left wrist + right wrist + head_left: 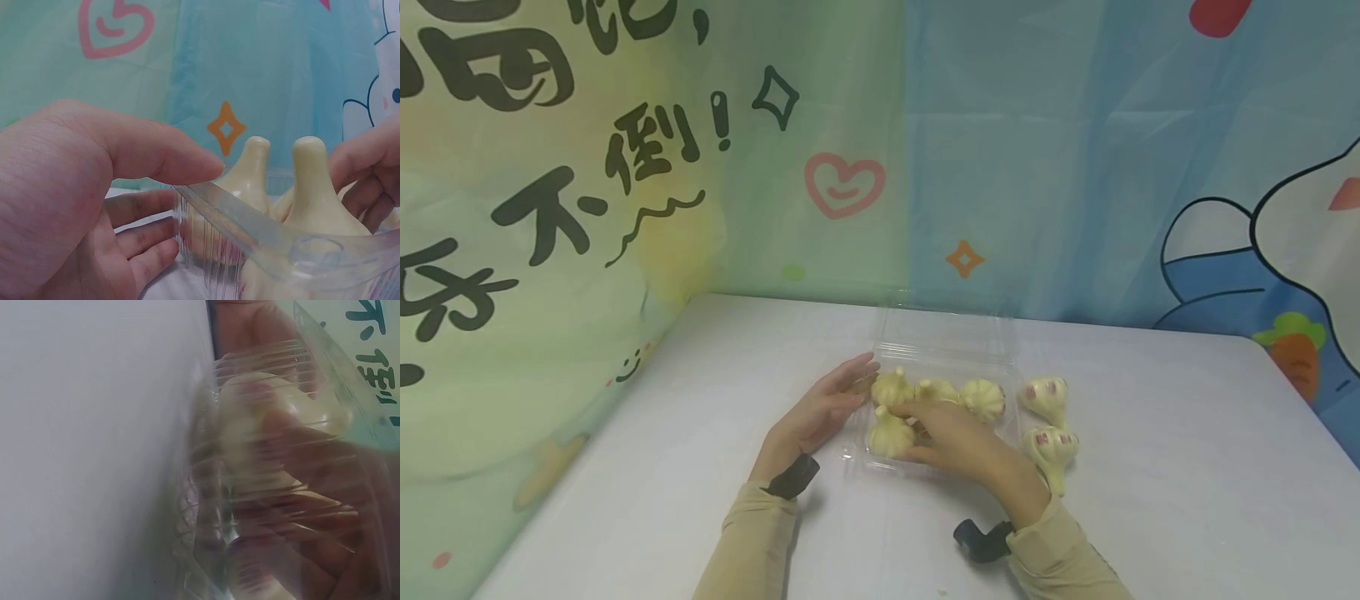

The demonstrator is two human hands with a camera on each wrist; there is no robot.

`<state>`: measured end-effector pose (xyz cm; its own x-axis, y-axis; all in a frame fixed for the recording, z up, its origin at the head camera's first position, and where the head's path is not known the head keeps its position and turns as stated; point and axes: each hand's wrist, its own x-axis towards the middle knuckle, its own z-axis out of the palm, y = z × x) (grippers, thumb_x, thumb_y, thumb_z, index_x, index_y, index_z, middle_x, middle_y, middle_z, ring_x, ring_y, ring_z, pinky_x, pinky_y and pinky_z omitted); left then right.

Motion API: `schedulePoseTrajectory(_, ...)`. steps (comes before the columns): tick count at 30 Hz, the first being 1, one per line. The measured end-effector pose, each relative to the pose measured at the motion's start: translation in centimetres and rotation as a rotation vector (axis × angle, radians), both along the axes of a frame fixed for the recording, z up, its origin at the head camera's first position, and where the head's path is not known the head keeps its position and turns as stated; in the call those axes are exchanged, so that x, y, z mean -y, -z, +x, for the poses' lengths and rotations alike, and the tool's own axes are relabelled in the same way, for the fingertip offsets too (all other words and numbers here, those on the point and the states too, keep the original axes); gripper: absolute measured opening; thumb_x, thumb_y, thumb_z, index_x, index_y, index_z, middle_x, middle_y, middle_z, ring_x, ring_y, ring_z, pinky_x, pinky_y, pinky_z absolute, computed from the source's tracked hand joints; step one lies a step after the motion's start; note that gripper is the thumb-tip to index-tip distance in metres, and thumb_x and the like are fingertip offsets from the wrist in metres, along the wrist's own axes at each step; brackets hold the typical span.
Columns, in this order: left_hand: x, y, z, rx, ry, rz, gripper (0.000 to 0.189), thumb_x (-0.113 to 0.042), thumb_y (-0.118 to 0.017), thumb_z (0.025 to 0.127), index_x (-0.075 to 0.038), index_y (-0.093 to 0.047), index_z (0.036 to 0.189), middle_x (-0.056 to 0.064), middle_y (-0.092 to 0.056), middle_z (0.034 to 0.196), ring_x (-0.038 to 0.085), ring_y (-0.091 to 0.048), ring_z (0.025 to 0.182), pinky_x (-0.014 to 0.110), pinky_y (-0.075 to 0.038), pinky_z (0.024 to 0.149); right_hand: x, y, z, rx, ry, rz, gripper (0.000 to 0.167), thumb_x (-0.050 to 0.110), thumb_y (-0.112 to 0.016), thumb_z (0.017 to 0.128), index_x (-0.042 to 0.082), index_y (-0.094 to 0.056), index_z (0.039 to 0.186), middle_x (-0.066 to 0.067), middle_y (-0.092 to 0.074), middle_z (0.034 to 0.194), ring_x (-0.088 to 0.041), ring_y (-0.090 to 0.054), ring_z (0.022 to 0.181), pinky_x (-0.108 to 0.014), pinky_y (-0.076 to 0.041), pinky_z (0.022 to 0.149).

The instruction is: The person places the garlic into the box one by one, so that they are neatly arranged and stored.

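In the head view, a clear plastic box (943,471) with its lid open holds several pale garlic bulbs (982,400). My right hand (958,437) reaches into the box and grips the front-left garlic bulb (889,435), fingertips and thumb against its side. Through the clear wall, the right wrist view shows a fingertip on this bulb (247,409). At the box's left side is my left hand (820,408). Its thumb (187,164) rests on the rim in the left wrist view, while the other fingers extend along the outside wall.
Two more garlic bulbs with reddish marks, one behind (1045,393) and one nearer (1052,450), lie right of the box on the white table (1187,467). The raised clear lid (943,329) stands behind the box. A printed curtain (1015,167) hangs along the table's back edge.
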<state>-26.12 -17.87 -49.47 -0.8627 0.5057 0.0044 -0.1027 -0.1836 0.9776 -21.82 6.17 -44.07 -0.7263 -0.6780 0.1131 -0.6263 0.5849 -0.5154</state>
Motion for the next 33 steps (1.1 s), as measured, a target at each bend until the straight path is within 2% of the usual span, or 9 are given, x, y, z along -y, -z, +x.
schedulePoseTrajectory(7,0.12,0.17,-0.07,-0.004,0.002,0.004,0.064,0.006,-0.042,0.093,-0.012,-0.022,0.151,0.014,-0.021,0.157,0.034,-0.021,0.145,0.047,-0.011,0.120,0.16,0.11,-0.03,-0.034,0.015,0.013,0.052,0.027,-0.073,0.081,0.007,-0.058,0.127,-0.005,-0.064,0.119,-0.019,-0.066,0.095,-0.032,-0.055,0.082)
schedulePoseTrajectory(14,0.04,0.10,0.01,-0.006,-0.001,0.003,0.064,0.006,-0.042,0.093,-0.012,-0.022,0.151,0.014,-0.022,0.157,0.034,-0.022,0.145,0.047,-0.012,0.120,0.44,0.10,0.02,0.033,0.062,-0.017,0.053,0.028,-0.075,0.080,0.007,-0.058,0.126,-0.003,-0.065,0.114,-0.020,-0.067,0.098,-0.032,-0.055,0.083)
schedulePoseTrajectory(19,0.04,-0.05,0.08,-0.008,0.002,-0.011,0.065,0.005,-0.042,0.093,-0.011,-0.020,0.151,0.014,-0.021,0.157,0.034,-0.021,0.145,0.047,-0.012,0.120,0.53,0.15,0.04,0.030,0.073,-0.028,0.051,0.027,-0.076,0.079,0.007,-0.059,0.123,-0.001,-0.066,0.109,-0.019,-0.067,0.096,-0.031,-0.055,0.082)
schedulePoseTrajectory(33,0.10,0.06,0.03,-0.013,0.019,0.012,0.067,0.004,-0.043,0.092,-0.010,-0.017,0.152,0.014,-0.020,0.158,0.035,-0.019,0.145,0.049,-0.010,0.120,0.57,0.29,0.06,0.092,0.121,-0.044,0.053,0.034,-0.075,0.079,0.007,-0.059,0.123,-0.003,-0.066,0.113,-0.018,-0.066,0.098,-0.033,-0.055,0.083)
